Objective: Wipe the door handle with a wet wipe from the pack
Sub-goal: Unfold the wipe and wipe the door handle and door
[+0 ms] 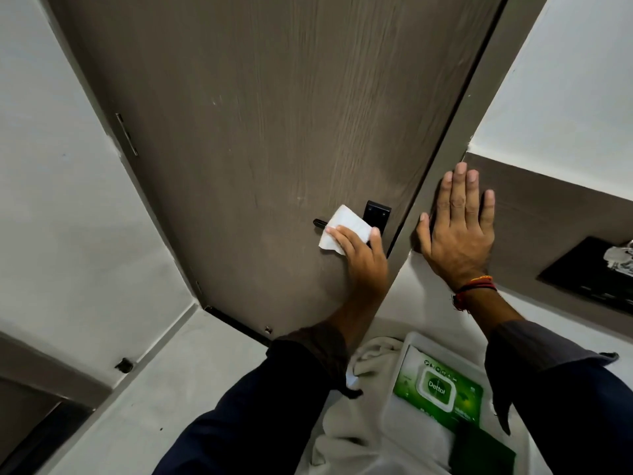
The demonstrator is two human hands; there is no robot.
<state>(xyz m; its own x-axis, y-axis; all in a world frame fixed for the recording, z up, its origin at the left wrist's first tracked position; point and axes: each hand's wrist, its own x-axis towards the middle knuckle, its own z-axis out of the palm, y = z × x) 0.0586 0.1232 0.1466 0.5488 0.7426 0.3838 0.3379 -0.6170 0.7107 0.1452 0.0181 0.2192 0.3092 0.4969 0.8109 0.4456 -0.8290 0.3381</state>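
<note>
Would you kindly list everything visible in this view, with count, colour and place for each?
door: one, grey-brown wood grain, centre, closed in its frame
door handle: one, black, right side of the door, lever partly covered
wet wipe: one, white, draped over the handle lever
hinge: one, metal, left edge of the door
wipes pack: one, green with a white lid, lower right
tray: one, white, under the pack
cloth: one, off-white, lower centre beside the tray
dark panel: one, black, far right
left hand: one, pressing the wipe onto the handle
right hand: one, flat against the door frame, thread bands at the wrist
</note>
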